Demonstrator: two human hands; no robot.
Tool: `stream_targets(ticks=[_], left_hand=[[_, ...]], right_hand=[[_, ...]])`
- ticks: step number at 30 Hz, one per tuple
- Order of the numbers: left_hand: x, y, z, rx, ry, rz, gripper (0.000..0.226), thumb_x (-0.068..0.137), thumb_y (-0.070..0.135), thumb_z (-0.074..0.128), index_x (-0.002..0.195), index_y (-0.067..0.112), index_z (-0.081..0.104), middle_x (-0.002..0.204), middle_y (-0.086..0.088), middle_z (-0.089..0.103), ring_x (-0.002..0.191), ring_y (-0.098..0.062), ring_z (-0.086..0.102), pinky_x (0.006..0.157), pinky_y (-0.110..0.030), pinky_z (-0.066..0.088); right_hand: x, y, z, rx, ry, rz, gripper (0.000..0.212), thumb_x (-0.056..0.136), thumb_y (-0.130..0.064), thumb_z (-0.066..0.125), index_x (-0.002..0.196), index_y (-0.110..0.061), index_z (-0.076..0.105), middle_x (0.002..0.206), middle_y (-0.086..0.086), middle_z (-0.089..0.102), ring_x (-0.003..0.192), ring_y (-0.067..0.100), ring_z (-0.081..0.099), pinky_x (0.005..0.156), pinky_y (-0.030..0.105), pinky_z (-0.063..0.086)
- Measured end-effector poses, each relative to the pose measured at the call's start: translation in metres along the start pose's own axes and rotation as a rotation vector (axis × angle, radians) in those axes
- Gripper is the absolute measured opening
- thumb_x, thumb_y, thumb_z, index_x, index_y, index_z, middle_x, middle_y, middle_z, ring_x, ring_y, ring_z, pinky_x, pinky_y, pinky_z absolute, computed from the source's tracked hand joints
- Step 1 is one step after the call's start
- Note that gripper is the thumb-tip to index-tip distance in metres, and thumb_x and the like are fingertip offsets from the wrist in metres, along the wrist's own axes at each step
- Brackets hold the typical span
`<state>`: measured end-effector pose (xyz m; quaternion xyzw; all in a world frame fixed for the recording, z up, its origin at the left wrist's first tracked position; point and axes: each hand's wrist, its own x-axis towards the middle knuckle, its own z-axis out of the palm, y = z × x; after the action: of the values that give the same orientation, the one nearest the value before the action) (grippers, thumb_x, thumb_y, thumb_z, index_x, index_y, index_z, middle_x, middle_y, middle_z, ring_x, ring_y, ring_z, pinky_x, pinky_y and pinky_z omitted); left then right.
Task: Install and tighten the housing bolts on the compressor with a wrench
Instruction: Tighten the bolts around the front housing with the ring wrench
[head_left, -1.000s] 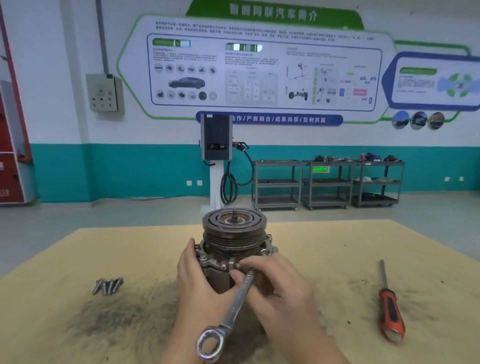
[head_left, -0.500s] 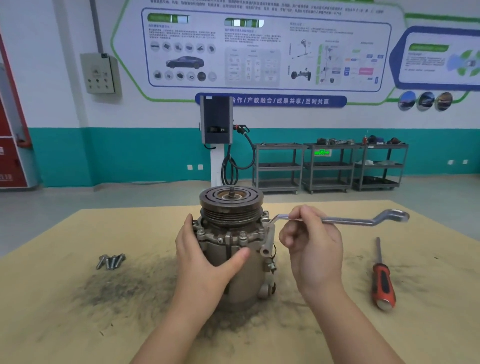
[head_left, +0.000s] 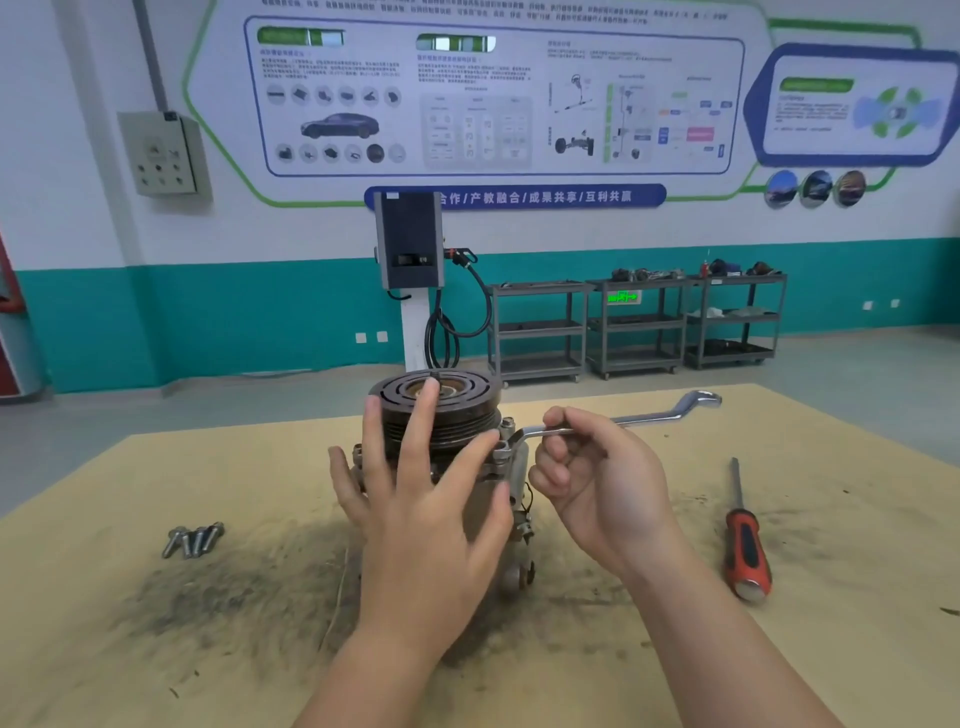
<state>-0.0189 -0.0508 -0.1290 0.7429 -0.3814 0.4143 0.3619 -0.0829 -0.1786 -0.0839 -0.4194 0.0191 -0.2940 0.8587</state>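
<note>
The compressor (head_left: 511, 488) stands upright on the table, its dark grooved pulley (head_left: 462, 410) on top. In front of it my left hand (head_left: 421, 499) is spread with straight fingers, the fingertips up at the pulley; it hides most of the housing. My right hand (head_left: 597, 483) grips the shank of a silver ring wrench (head_left: 654, 415). One wrench end sits on a bolt at the housing's right flange (head_left: 506, 434); the other end points right, clear of the table.
Several loose bolts (head_left: 193, 539) lie at the left on the tan table (head_left: 156, 649). A red-handled screwdriver (head_left: 745, 545) lies at the right. Dark grime is smeared around the compressor's base. Carts and a charging post stand on the floor behind.
My left hand has let go of the housing and lifted, fingers spread, up to the pulley. The wrench has stayed on the right flange bolt, its handle pointing right.
</note>
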Motion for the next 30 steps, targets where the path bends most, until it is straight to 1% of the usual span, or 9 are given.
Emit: stream_targets(ticks=[4, 7, 9, 13, 18, 21, 23, 26, 30], left_hand=[[0.002, 0.002, 0.006, 0.058, -0.038, -0.026, 0.035, 0.089, 0.044, 0.046, 0.112, 0.036, 0.071, 0.158, 0.002, 0.027, 0.148, -0.036, 0.010, 0.112, -0.066, 0.003], [0.001, -0.003, 0.008, 0.090, -0.005, 0.011, 0.034, 0.088, 0.042, 0.046, 0.111, 0.036, 0.071, 0.157, 0.001, 0.027, 0.147, -0.037, 0.012, 0.111, -0.067, 0.006], [0.001, -0.004, 0.011, 0.104, 0.018, 0.014, 0.034, 0.088, 0.042, 0.046, 0.110, 0.036, 0.071, 0.156, 0.000, 0.029, 0.146, -0.039, 0.016, 0.110, -0.070, 0.009], [0.001, 0.001, 0.012, 0.104, 0.032, -0.008, 0.034, 0.087, 0.042, 0.046, 0.106, 0.034, 0.073, 0.155, -0.001, 0.031, 0.144, -0.040, 0.018, 0.107, -0.072, 0.011], [0.002, -0.002, 0.010, 0.037, 0.038, -0.012, 0.034, 0.088, 0.041, 0.046, 0.110, 0.036, 0.073, 0.155, -0.001, 0.029, 0.144, -0.038, 0.016, 0.110, -0.069, 0.009], [-0.003, -0.002, 0.013, -0.038, 0.050, -0.010, 0.036, 0.088, 0.042, 0.047, 0.117, 0.032, 0.067, 0.157, -0.003, 0.023, 0.146, -0.036, 0.013, 0.113, -0.067, 0.010], [-0.008, -0.001, 0.014, -0.118, 0.098, -0.035, 0.048, 0.085, 0.046, 0.056, 0.127, 0.024, 0.051, 0.156, -0.007, 0.016, 0.145, -0.034, 0.014, 0.113, -0.066, 0.015], [-0.006, -0.007, 0.008, -0.289, 0.159, -0.265, 0.085, 0.076, 0.063, 0.071, 0.138, 0.028, 0.026, 0.158, -0.007, 0.007, 0.147, -0.029, 0.010, 0.115, -0.063, 0.015], [0.001, -0.022, 0.005, -0.435, 0.047, -0.563, 0.127, 0.048, 0.073, 0.064, 0.152, 0.023, 0.009, 0.160, -0.008, 0.010, 0.148, -0.028, 0.014, 0.120, -0.054, 0.017]], right_hand=[[0.001, 0.001, -0.002, -0.126, 0.033, -0.062, 0.018, 0.098, -0.010, 0.045, 0.089, -0.005, 0.059, 0.052, 0.000, 0.046, 0.043, 0.011, 0.038, 0.043, 0.022, 0.032], [0.003, 0.005, -0.004, -0.182, 0.086, -0.162, 0.010, 0.099, -0.020, 0.051, 0.102, -0.011, 0.055, 0.054, 0.000, 0.051, 0.043, 0.010, 0.040, 0.043, 0.021, 0.033], [0.004, 0.006, -0.007, -0.136, 0.113, -0.201, 0.019, 0.099, -0.030, 0.050, 0.094, -0.012, 0.056, 0.054, 0.001, 0.049, 0.041, 0.011, 0.036, 0.042, 0.021, 0.029], [0.001, 0.001, -0.014, -0.110, 0.079, -0.155, 0.026, 0.098, -0.027, 0.047, 0.083, -0.007, 0.054, 0.053, 0.002, 0.046, 0.038, 0.010, 0.031, 0.040, 0.019, 0.027], [-0.003, -0.020, -0.013, -0.335, -0.064, -0.169, 0.027, 0.086, -0.031, 0.054, 0.081, -0.005, 0.059, 0.056, 0.004, 0.054, 0.044, 0.011, 0.044, 0.048, 0.020, 0.038], [0.005, -0.032, -0.010, -0.401, -0.084, -0.079, 0.024, 0.094, -0.025, 0.053, 0.082, -0.005, 0.060, 0.057, 0.005, 0.055, 0.045, 0.012, 0.047, 0.047, 0.019, 0.041], [0.012, -0.035, -0.011, -0.331, -0.057, 0.076, 0.024, 0.098, -0.019, 0.049, 0.081, -0.005, 0.059, 0.056, 0.006, 0.052, 0.042, 0.011, 0.043, 0.043, 0.019, 0.037], [0.023, -0.034, -0.012, -0.164, -0.044, 0.316, 0.018, 0.092, -0.016, 0.050, 0.077, -0.007, 0.055, 0.056, 0.004, 0.046, 0.040, 0.009, 0.037, 0.040, 0.017, 0.029], [0.035, -0.034, -0.012, -0.151, -0.069, 0.379, 0.013, 0.085, -0.017, 0.055, 0.076, -0.007, 0.054, 0.055, 0.003, 0.044, 0.039, 0.008, 0.036, 0.037, 0.016, 0.030]])
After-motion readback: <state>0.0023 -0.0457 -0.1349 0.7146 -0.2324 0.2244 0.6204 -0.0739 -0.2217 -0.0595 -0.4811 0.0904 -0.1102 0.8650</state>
